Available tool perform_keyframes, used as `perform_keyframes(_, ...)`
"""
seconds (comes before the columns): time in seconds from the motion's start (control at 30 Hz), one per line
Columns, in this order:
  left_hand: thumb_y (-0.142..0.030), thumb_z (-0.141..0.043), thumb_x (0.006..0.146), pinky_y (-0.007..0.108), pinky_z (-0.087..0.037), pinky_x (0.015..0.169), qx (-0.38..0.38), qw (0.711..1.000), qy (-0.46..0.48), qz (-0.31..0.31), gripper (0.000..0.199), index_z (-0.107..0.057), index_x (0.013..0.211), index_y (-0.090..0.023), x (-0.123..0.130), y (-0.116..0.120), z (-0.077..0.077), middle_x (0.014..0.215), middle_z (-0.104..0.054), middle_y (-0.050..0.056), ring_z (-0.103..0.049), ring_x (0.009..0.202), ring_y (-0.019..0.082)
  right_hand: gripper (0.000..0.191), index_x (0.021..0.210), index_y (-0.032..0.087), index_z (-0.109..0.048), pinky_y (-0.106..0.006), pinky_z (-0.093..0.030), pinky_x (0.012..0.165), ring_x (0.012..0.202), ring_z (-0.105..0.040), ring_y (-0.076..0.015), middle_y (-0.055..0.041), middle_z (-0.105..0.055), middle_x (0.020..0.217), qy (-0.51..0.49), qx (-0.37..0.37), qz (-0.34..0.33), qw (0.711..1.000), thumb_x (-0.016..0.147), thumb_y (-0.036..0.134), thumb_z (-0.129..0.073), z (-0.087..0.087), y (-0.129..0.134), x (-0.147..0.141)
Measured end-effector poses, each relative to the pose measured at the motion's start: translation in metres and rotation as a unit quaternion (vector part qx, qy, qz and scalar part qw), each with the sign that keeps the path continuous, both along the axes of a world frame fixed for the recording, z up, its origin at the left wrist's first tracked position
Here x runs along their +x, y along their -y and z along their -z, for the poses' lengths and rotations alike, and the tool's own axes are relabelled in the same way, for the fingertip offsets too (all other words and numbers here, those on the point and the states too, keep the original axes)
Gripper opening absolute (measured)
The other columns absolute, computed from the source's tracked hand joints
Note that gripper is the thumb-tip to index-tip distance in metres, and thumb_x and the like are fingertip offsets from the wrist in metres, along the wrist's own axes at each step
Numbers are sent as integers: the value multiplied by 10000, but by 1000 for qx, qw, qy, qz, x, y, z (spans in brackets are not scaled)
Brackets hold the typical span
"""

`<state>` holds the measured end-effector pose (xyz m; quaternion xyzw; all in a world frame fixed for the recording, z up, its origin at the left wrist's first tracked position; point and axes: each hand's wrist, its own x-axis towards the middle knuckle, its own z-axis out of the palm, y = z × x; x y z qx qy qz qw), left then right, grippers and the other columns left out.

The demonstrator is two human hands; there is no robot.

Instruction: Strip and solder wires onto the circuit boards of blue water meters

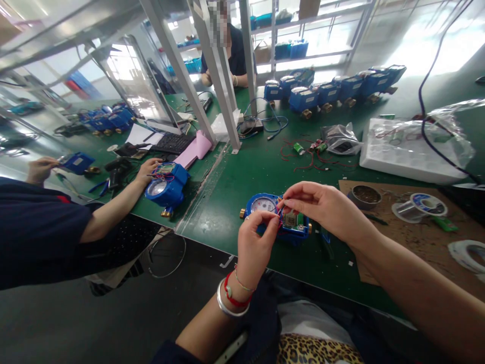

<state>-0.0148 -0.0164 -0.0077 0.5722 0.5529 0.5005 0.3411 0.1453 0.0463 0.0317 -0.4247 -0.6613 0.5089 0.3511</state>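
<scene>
In front of me a blue water meter (pixel 258 198) lies on the green table, its round dial on the left and an open compartment with a green circuit board (pixel 299 220) on the right. Brass fittings stick out at both ends. Over the middle of the meter, my left hand (pixel 256 242) pinches thin red and blue wires (pixel 281 212) between thumb and forefinger. My right hand (pixel 322 207) comes from the right, its fingertips closed on the same wires close to the left ones. The exact wire ends are hidden by the fingers.
Right of me lie a cardboard sheet (pixel 350 189), a solder spool (pixel 419 208), a small round tin (pixel 364 196) and a white foam tray (pixel 407 164). Several blue meters (pixel 303 99) line the back. At left, a co-worker's hand (pixel 148 169) touches another meter (pixel 170 189). Metal posts (pixel 223 76) stand between.
</scene>
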Motion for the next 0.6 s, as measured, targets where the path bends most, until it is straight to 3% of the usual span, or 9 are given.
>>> perform_keyframes(0.6,-248,-578,899,268,-455,753,-9,1000,-5,2,132,-661,830,-172,-1,0,1,804,-674,22,-607,777,165,194,840,225,-650,-319,-600,783,811,-706,-177,-29,-728,864,-18,-9,18,1000,784,404,-697,1,1,-1)
